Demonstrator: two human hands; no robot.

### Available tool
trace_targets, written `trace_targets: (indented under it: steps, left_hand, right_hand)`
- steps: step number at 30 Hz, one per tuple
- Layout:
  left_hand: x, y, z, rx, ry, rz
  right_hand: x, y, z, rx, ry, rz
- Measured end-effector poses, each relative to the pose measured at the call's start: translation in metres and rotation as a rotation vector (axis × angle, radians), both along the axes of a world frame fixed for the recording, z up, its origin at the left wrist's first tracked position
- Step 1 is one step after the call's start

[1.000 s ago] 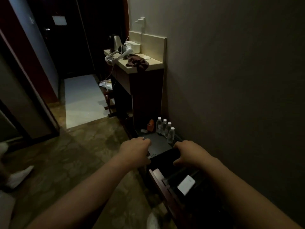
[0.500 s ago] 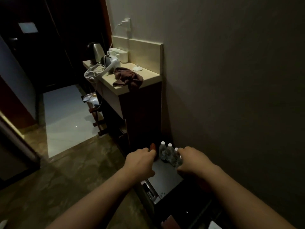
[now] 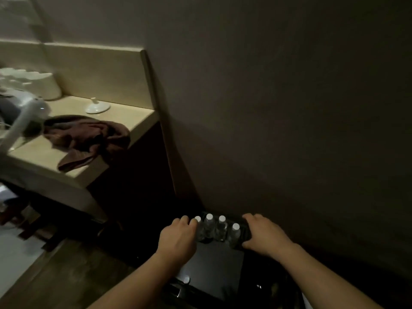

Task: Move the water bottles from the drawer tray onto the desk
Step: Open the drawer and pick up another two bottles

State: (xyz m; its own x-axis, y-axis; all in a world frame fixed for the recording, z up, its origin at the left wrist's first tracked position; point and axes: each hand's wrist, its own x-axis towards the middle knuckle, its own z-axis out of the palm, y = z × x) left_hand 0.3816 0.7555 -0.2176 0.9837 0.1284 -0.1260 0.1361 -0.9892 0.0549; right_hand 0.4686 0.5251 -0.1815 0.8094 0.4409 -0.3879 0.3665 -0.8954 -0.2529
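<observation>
Four white-capped water bottles (image 3: 215, 230) stand in a row at the far end of a dark drawer tray (image 3: 214, 264). The left hand (image 3: 178, 238) curls against the leftmost bottle; the right hand (image 3: 263, 234) cups the rightmost, neither grip clear.

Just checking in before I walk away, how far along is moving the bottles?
Nothing is done: all four bottles stand on the tray. The left hand and right hand flank the row. Every bottle must go onto the desk.
</observation>
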Motion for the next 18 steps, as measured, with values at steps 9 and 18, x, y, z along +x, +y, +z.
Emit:
trace_targets:
  steps: [9, 18]
  left_hand:
    - [0.057, 0.06, -0.098, -0.141, 0.274, -0.07]
    - [0.114, 0.076, -0.203, -0.427, 0.299, 0.137]
  right_hand:
    - [0.002, 0.016, -0.08, -0.065, 0.153, -0.276]
    - [0.035, 0.019, -0.191, -0.028, 0.262, -0.446]
